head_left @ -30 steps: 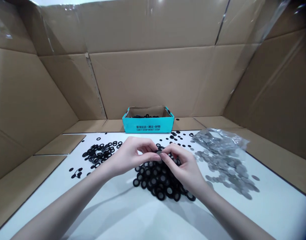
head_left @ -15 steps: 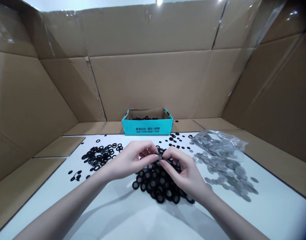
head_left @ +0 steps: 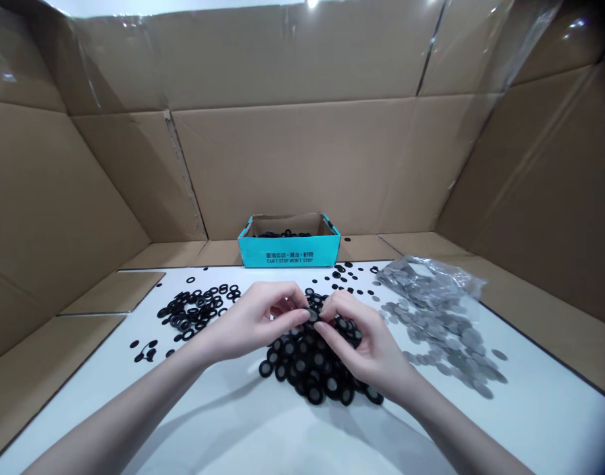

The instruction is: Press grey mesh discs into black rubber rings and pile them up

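Observation:
Over the pile, my left hand (head_left: 270,316) pinches a small black ring with a grey disc in its middle (head_left: 313,316) between thumb and fingers. From the other side, my right hand (head_left: 364,340) has its thumb and forefinger closed at the edge of this same ring. Beneath both hands is a heap of black rings with grey discs in their centres (head_left: 302,366), partly covered by my fingers. Loose black rings (head_left: 196,309) lie to the left of my left hand. Beyond my right hand, thin grey discs (head_left: 450,340) are spread across the white table (head_left: 223,422).
A turquoise box (head_left: 289,253) holding black pieces stands at the back. A clear plastic bag of grey discs (head_left: 423,277) lies at the right. Small black discs (head_left: 349,277) are scattered behind the heap. Cardboard walls (head_left: 292,158) rise at the back and both sides.
Both hands stay over the heap, and their fingertips have shifted slightly around the small ring. Its grey centre now shows more plainly. The whole view has moved a little.

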`<state>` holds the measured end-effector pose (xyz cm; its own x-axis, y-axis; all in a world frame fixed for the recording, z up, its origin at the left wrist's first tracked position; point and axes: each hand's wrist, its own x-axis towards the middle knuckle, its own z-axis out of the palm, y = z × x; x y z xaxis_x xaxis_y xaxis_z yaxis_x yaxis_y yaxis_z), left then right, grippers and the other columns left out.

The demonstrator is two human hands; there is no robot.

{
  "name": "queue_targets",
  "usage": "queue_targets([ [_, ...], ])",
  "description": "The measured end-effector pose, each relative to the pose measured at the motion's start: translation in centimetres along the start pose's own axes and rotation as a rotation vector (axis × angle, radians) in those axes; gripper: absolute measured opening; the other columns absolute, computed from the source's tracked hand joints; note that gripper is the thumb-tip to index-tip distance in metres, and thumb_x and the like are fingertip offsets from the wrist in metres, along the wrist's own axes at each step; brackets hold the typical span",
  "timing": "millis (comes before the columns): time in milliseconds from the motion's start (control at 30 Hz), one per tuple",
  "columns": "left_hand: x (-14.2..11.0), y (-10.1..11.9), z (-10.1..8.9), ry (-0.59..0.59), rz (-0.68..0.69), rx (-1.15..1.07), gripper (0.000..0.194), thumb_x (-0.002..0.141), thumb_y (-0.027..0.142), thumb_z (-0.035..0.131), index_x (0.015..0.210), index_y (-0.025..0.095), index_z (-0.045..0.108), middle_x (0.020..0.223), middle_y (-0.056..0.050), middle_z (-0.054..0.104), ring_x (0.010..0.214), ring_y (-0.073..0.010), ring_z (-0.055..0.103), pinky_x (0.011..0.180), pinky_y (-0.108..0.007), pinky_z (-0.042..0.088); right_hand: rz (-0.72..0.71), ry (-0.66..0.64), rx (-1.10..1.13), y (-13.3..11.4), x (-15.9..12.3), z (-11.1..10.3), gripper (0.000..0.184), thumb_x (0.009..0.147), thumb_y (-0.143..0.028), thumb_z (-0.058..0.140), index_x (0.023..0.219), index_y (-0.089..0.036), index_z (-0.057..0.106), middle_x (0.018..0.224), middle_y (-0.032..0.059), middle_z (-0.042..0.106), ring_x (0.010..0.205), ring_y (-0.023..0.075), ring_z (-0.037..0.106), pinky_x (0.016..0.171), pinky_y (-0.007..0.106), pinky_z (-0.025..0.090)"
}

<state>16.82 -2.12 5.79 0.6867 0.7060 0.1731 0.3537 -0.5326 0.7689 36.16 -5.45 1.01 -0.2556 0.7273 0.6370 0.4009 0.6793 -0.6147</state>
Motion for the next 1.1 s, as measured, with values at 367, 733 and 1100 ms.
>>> queue_targets([
  [367,0.0,0.5,-0.4,-0.045,0.014,0.154,0.013,0.092,0.023,0.051,0.081,0.016,0.055,0.074,0.001,0.059,0.066,-0.0106,0.052,0.06,-0.021,0.041,0.02,0.004,0.005,0.1,-0.1,0.1,0.014,0.088,-0.019,0.053,0.074,-0.021,0.05,0.07,0.0014,0.056,0.07,0.0164,0.053,0.063,0.029,0.043],
  [733,0.0,0.1,0.0,-0.034,-0.002,0.149,0.011,0.088,0.022,0.054,0.082,0.016,0.06,0.076,-0.001,0.063,0.07,-0.0129,0.058,0.064,-0.022,0.045,-0.013,0.027,-0.061,0.9,-0.1,0.7,0.014,0.087,-0.018,0.056,0.074,-0.021,0.054,0.071,0.0019,0.059,0.072,0.0178,0.054,0.065,0.031,0.044],
  [1100,-0.2,0.6,0.8,0.04,0.028,0.271,0.008,0.093,0.02,0.048,0.085,0.019,0.049,0.075,0.002,0.059,0.065,-0.0117,0.052,0.06,-0.022,0.038,0.025,0.082,0.007,0.2,0.0,0.2,0.016,0.09,-0.021,0.052,0.074,-0.021,0.051,0.071,0.0009,0.056,0.069,0.0162,0.054,0.062,0.029,0.043],
])
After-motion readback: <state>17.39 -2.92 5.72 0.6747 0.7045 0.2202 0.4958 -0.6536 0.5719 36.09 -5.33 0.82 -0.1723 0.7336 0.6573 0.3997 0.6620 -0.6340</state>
